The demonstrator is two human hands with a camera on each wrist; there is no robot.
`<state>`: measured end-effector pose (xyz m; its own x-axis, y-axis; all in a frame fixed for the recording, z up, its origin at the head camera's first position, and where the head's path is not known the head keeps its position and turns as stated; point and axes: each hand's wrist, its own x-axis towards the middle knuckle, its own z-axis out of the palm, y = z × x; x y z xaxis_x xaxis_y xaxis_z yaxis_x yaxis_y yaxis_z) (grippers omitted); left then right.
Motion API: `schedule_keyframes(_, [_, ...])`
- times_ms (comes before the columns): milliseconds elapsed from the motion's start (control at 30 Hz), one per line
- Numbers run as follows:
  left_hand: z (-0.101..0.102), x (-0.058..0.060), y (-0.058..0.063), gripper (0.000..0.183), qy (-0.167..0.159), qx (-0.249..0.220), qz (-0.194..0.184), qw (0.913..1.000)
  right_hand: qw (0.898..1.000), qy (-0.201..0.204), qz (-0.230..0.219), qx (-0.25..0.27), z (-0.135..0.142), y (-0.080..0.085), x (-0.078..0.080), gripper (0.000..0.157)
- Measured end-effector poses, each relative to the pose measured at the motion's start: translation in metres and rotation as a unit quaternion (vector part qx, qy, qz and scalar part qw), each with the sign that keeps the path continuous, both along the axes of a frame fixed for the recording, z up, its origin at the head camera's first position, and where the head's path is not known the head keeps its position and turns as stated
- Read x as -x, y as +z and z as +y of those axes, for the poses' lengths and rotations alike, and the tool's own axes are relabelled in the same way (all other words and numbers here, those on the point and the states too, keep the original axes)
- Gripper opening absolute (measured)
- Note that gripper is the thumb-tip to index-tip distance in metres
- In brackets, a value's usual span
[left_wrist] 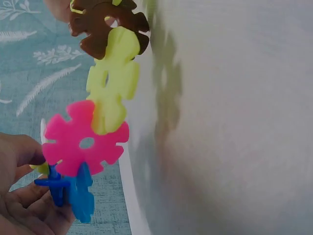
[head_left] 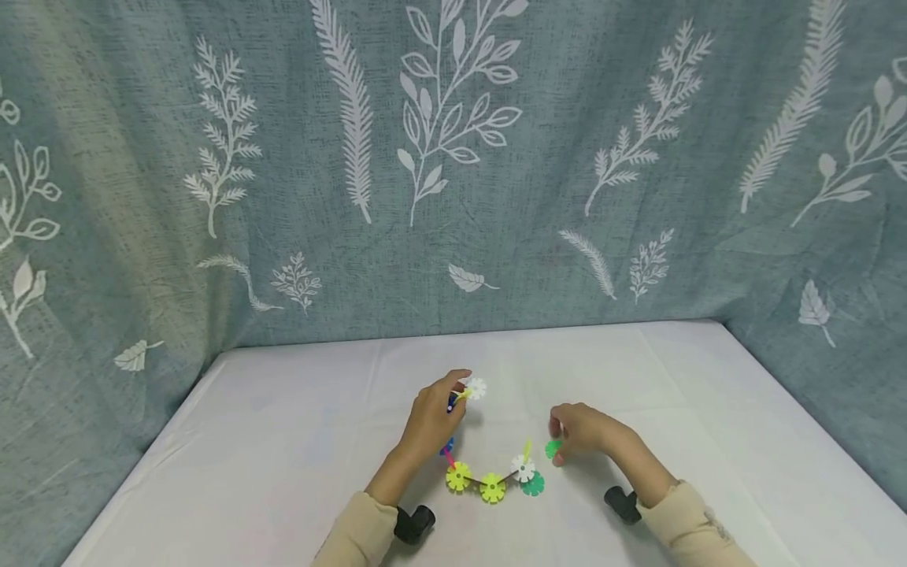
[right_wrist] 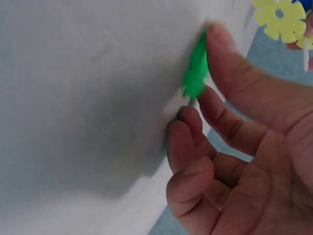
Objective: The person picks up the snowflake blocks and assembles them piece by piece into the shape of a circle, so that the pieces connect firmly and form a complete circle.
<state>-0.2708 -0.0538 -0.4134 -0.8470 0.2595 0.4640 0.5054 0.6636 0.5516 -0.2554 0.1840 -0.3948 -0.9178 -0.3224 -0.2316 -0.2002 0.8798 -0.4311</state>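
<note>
My left hand [head_left: 434, 413] grips one end of a chain of notched plastic snowflake discs. By its fingers are a white disc [head_left: 476, 388] and, in the left wrist view, a dark blue disc [left_wrist: 57, 186]. From there the chain runs through a light blue disc [left_wrist: 82, 196], a pink disc [left_wrist: 63, 134], a yellow disc [left_wrist: 115, 73] and a brown disc [left_wrist: 90, 29]. In the head view it curves round past yellow discs [head_left: 492, 488] to another white disc [head_left: 523, 468] and a teal disc [head_left: 533, 483]. My right hand [head_left: 583, 429] pinches a loose green disc [right_wrist: 196, 68] between thumb and finger, to the right of the chain.
A white cloth covers the table [head_left: 283, 441]. Behind it hangs a blue-green curtain [head_left: 298, 197] with white leaf patterns, which also borders both sides. Each wrist carries a black camera mount [head_left: 415, 524] near the sleeve.
</note>
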Motion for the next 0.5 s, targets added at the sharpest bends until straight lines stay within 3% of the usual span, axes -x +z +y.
schedule_keyframes(133, [-0.001,0.0,-0.002,0.035,-0.003,0.007,0.0,1.0,1.0,-0.008,0.021,0.014,-0.003,-0.003,0.001,0.028])
schedule_keyframes(267, [0.0,-0.001,-0.004,0.035,0.005,0.008,0.001,1.0,0.994,-0.031,0.075,0.075,-0.009,-0.006,0.01,0.021])
schedule_keyframes(400, [0.001,-0.003,-0.004,0.034,0.014,0.013,0.005,0.9998,0.972,-0.021,0.172,0.157,-0.025,-0.007,0.02,0.011])
schedule_keyframes(500, [0.002,-0.004,-0.003,0.033,0.019,0.016,0.009,0.9997,0.954,0.001,0.233,0.19,-0.039,-0.006,0.025,0.006])
